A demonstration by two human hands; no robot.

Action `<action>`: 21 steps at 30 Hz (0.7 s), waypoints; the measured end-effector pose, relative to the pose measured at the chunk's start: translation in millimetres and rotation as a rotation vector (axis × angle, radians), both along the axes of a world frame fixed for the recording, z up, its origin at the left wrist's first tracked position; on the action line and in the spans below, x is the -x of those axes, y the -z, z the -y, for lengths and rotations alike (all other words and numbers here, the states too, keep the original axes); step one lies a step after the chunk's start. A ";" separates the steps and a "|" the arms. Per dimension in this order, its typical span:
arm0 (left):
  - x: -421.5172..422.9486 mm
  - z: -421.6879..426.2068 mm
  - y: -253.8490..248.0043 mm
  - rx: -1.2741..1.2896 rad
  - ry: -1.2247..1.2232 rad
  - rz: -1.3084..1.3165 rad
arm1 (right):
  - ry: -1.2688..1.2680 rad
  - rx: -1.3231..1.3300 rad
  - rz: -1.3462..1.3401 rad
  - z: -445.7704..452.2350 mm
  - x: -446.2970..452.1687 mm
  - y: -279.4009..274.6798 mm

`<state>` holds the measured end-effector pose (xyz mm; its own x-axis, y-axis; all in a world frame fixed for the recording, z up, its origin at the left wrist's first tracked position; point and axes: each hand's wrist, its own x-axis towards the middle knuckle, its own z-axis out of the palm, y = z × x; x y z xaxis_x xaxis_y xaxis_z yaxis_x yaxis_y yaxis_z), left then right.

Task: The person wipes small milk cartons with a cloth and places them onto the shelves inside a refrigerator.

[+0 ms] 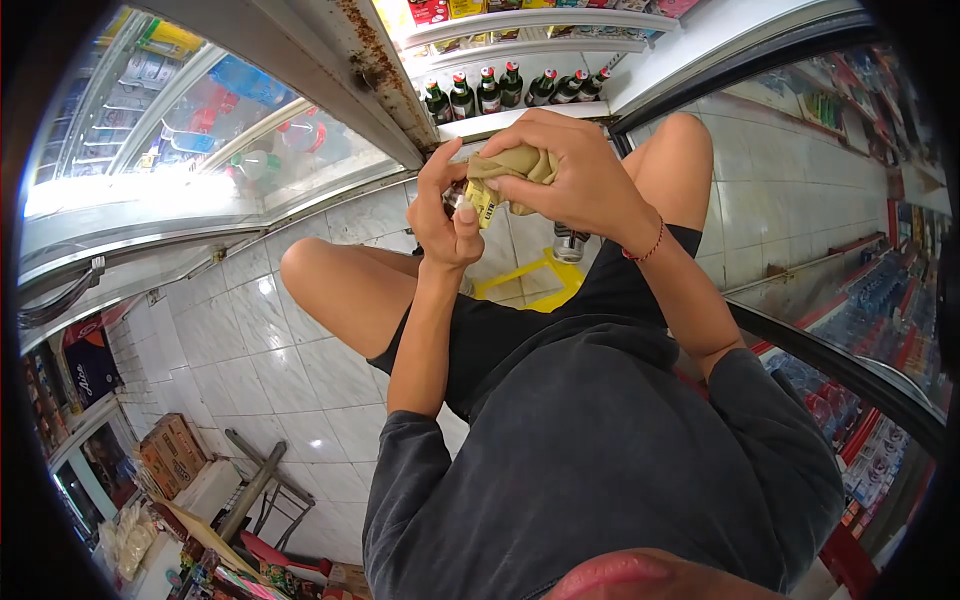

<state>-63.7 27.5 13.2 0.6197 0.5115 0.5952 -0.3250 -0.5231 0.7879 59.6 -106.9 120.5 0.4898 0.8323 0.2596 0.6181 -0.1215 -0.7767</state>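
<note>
My left hand point(446, 212) grips a small container with a yellow label point(481, 203); dark print shows on the label, and the fingers hide much of its shape. Bunched in my right hand point(575, 175) is an olive-green cloth point(520, 163), pressed against the top of that container. Both hands are close together in front of my knees. Below them, a silver and black can point(570, 246) stands on the tiled floor, beside a flat yellow plastic strip or bag point(548, 290).
Several green bottles point(488, 92) with red caps line the bottom shelf of the open cooler ahead. A glass door point(790, 190) stands open on the right, and a glass panel point(330, 150) is at the left. Behind left are a metal stand point(262, 480) and a cardboard box point(172, 455).
</note>
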 end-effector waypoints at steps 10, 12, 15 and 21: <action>-1.6 0.5 1.0 -0.049 -0.023 -0.073 | 0.116 0.056 0.150 2.1 -3.5 11.6; -0.9 0.3 1.6 -0.072 0.015 0.019 | 0.199 0.118 0.282 5.1 -7.7 26.0; -2.6 4.3 -2.6 -0.030 -0.005 0.040 | 0.206 0.070 0.122 4.0 -26.9 46.7; -5.2 -0.4 3.8 -0.008 0.003 0.005 | 0.164 -0.175 -0.112 14.6 8.6 15.5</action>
